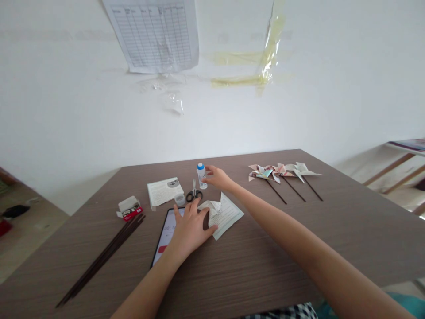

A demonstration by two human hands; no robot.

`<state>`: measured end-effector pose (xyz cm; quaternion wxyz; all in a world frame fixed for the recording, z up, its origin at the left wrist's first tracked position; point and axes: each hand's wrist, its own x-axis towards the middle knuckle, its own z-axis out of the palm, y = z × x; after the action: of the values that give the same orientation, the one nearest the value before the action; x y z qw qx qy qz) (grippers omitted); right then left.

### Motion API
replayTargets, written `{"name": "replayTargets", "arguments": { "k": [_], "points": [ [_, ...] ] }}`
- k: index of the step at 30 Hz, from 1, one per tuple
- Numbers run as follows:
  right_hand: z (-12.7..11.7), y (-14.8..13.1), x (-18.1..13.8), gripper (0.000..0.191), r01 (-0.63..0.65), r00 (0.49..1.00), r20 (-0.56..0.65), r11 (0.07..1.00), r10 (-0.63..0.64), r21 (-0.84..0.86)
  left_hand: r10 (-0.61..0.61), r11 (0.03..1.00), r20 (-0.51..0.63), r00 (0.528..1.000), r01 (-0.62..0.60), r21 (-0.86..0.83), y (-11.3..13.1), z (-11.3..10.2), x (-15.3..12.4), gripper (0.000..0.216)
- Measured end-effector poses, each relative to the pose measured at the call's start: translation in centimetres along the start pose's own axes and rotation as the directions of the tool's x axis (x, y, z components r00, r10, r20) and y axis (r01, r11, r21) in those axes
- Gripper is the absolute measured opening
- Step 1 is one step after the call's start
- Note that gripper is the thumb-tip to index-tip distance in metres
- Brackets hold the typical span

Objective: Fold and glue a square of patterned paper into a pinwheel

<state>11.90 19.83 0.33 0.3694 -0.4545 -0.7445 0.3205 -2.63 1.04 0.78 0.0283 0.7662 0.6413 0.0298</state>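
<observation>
A small white glue bottle with a blue cap (202, 178) stands upright at the back of the table. My right hand (218, 177) is at its right side, thumb and fingers curved apart around its edge; whether they touch it I cannot tell. With fingers spread, my left hand (192, 223) lies over the near edge of a partly folded printed paper (229, 215), its thumb at the paper's lower corner. Under that wrist and palm is a phone (168, 232) with a timer on its screen, partly covered. Black-handled scissors (194, 194) lie just beyond the left fingertips.
Left of the scissors are a small round clear container (179, 199) and a stack of printed paper (163, 192). An open red-and-white box (129, 208) sits beside several dark sticks (102, 257). Three paper pinwheels on sticks (282, 173) lie at the right. A wall borders the back edge.
</observation>
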Motion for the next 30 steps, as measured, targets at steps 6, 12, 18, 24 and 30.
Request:
{"name": "replayTargets", "arguments": {
  "k": [6, 12, 18, 24, 30],
  "points": [
    [2.2, 0.8, 0.8, 0.031, -0.045, 0.998, -0.036, 0.998, 0.047, 0.037, 0.003, 1.000, 0.006, 1.000, -0.003, 0.001, -0.1, -0.1, -0.1, 0.049],
    [1.7, 1.4, 0.4, 0.027, -0.041, 0.996, -0.070, 0.994, 0.048, 0.099, -0.003, 1.000, 0.014, 1.000, 0.003, 0.009, 0.0, -0.2, -0.1, 0.049],
    [-0.3, 1.8, -0.9, 0.028, -0.009, 0.994, -0.102, 0.985, 0.027, 0.173, -0.005, 1.000, 0.012, 1.000, 0.005, 0.002, 0.0, -0.1, 0.0, 0.050],
    [-3.8, 2.1, -3.5, 0.037, 0.034, 0.994, -0.107, 0.971, -0.008, 0.237, 0.000, 1.000, -0.008, 1.000, 0.000, -0.002, 0.2, 0.0, 0.0, 0.049],
    [-6.8, 3.4, -7.3, 0.065, 0.044, 0.997, -0.071, 0.920, -0.017, 0.391, 0.009, 1.000, -0.022, 1.000, -0.010, -0.025, 0.6, 0.2, -0.2, 0.047]
  ]
}}
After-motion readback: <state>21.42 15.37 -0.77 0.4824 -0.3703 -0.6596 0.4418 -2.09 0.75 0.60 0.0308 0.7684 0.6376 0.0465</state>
